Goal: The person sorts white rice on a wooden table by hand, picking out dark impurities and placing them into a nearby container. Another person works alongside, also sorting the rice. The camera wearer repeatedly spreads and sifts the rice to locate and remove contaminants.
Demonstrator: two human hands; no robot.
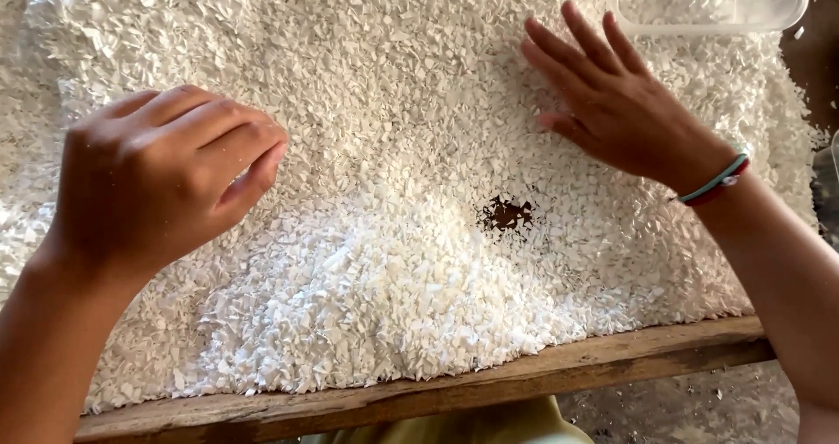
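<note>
curled loosely, left hand (162, 177) hovers over white chips (393, 260); right hand (620, 103) lies flat, fingers spread, on them near a plastic tray (708, 26).

both hands are bare, forearms unsleeved; the right wrist wears thin green, white and red bracelets (718, 182).

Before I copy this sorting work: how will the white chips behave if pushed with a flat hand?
The white chips look small, loose and angular, so they would probably slide and pile up rather than roll. The bare patch suggests they part easily. They seem light; the right hand lies flat on them without sinking.
</note>
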